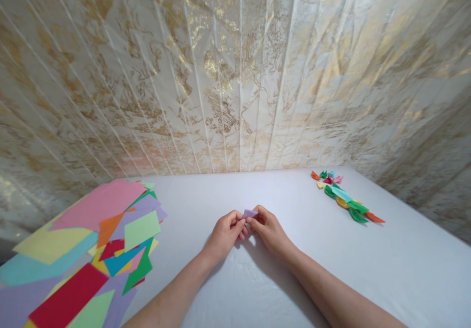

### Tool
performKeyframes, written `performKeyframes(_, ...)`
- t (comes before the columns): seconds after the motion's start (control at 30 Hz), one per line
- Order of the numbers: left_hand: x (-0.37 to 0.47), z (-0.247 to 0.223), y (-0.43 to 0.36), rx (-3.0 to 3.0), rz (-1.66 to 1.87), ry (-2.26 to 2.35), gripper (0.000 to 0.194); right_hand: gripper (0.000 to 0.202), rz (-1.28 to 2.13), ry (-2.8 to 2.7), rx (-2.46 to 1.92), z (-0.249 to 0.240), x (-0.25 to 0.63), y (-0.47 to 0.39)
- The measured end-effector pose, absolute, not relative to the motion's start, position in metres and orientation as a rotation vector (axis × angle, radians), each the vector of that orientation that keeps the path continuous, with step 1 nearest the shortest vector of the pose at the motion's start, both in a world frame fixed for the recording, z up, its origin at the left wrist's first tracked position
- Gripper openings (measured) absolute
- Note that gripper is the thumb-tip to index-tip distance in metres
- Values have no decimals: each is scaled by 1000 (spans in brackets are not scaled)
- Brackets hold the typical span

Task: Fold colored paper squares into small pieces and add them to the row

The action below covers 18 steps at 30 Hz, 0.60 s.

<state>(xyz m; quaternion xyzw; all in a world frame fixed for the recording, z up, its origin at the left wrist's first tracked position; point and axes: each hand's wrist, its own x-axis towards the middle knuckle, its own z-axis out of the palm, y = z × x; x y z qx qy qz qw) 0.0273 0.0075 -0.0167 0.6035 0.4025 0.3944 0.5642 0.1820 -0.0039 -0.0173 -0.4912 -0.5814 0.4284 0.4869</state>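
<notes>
A small folded piece of purple paper point(249, 213) is held up between my two hands, a little above the white table. My left hand point(230, 232) pinches its left side between thumb and fingers. On the other side, my right hand point(269, 227) grips the paper's right edge, thumb in front and fingers behind. The fingertips of both hands nearly meet below the paper. Part of the paper is hidden by the fingers, so its full folded shape cannot be made out.
A heap of coloured paper sheets and scraps point(99, 205) covers the table's left side. Several small folded paper pieces point(342, 198) in green, orange, blue and pink lie at the back right. The white table point(206, 190) ends at a gold-patterned curtain point(221, 72).
</notes>
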Motion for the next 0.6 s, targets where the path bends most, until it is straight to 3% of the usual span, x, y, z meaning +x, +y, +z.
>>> performKeyframes(0.6,23,-8,10,1417,884,916,30,41,1275,-1259,-1100,-7,185,-4)
